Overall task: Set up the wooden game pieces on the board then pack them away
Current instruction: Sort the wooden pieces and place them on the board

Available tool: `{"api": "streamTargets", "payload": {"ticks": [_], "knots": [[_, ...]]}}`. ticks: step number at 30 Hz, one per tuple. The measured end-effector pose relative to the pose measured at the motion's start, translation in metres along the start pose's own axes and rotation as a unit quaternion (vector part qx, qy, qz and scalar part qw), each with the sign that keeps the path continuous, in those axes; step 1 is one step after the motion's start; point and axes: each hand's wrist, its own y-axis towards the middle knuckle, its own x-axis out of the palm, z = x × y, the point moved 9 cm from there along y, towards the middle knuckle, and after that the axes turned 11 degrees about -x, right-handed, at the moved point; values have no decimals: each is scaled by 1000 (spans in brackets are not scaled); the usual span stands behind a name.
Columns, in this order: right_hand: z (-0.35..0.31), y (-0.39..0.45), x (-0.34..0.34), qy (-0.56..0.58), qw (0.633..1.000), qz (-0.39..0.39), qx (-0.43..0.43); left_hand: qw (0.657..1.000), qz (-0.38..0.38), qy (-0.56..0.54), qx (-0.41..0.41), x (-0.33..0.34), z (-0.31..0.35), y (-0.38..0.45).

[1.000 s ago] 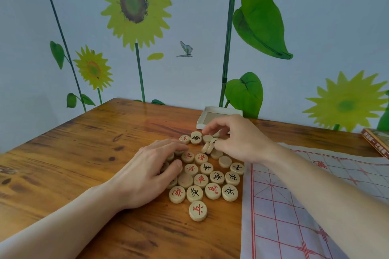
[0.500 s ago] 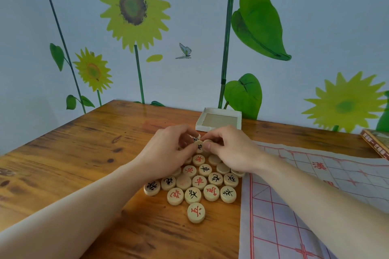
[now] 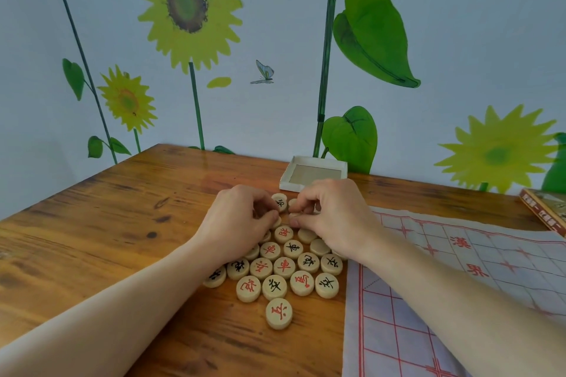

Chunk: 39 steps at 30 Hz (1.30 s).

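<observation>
Nearest you, a single round wooden disc with a red character lies alone on the table, just short of the main cluster. Beyond it the game pieces sit packed edge to edge in loose rows, pale wood, flat and coin-shaped, some marked in red, some in black, a few showing blank faces. They lie on the bare wood just beside the left edge of the cloth board, none of them on it. The board is a pale cloth with a red grid and red characters, spread over the right part of the table.

The table is brown wood with dark knots and grain, its far edge against a light blue wall painted with sunflowers, green leaves and a small butterfly. A shallow white box stands open near the far edge, and the corner of a printed lid shows at the far right.

At the far end of the cluster your two hands meet. Your left hand has its fingers curled in, pinching at pieces under the fingertips. Your right hand is likewise curled, thumb and fingers pinching small discs. One black-marked piece stands between the two hands.
</observation>
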Motion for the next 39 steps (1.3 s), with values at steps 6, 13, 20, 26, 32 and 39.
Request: {"api": "streamTargets", "payload": {"ticks": [6, 13, 20, 26, 32, 39], "knots": [[-14, 4, 1, -25, 998, -29, -54, 997, -18, 53, 45, 4, 12, -4], [-1, 6, -23, 10, 999, 36, -13, 992, -52, 85, 73, 11, 18, -10], [27, 2, -14, -40, 997, -19, 57, 993, -73, 70, 62, 8, 25, 15], [24, 0, 0, -70, 991, -105, 36, 974, -112, 167, 107, 27, 29, 33], [32, -2, -3, -66, 989, -121, 46, 972, -74, 181, 133, 23, 27, 36], [40, -1, -11, -15, 996, -46, 78, 992, -46, 82, 84, 16, 20, 40]]}}
